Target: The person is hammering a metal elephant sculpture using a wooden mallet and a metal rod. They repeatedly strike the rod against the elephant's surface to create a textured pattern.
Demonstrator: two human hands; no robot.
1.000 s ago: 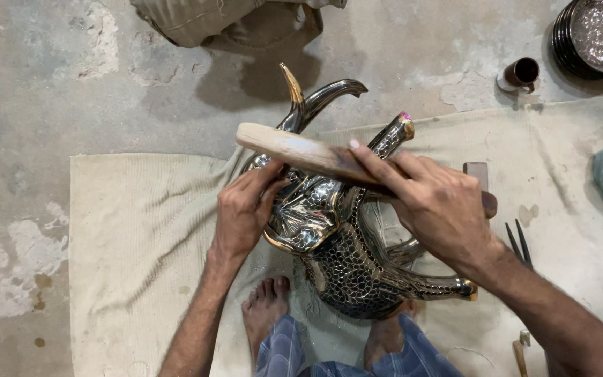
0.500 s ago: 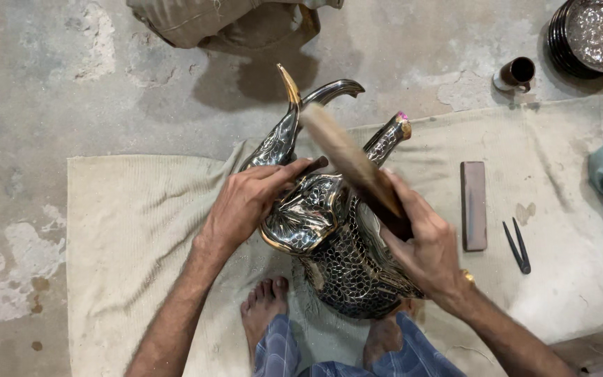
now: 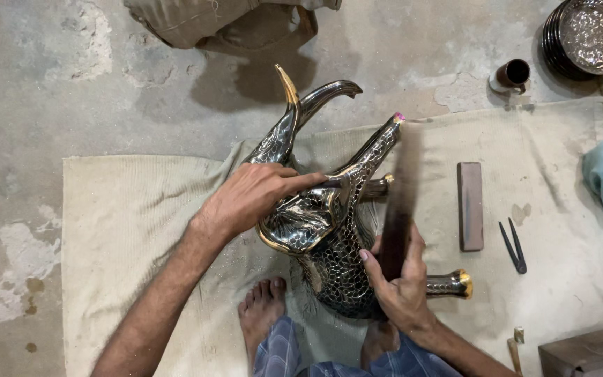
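Head view | left hand (image 3: 256, 199) grips metal figure (image 3: 326, 230) | right hand (image 3: 403, 286) clasps blurred wooden stick (image 3: 398, 209) | cloth (image 3: 141, 223) beneath

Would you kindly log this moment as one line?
left hand: steadies metal animal figure | right hand: grips blurred wooden stick | cloth underneath
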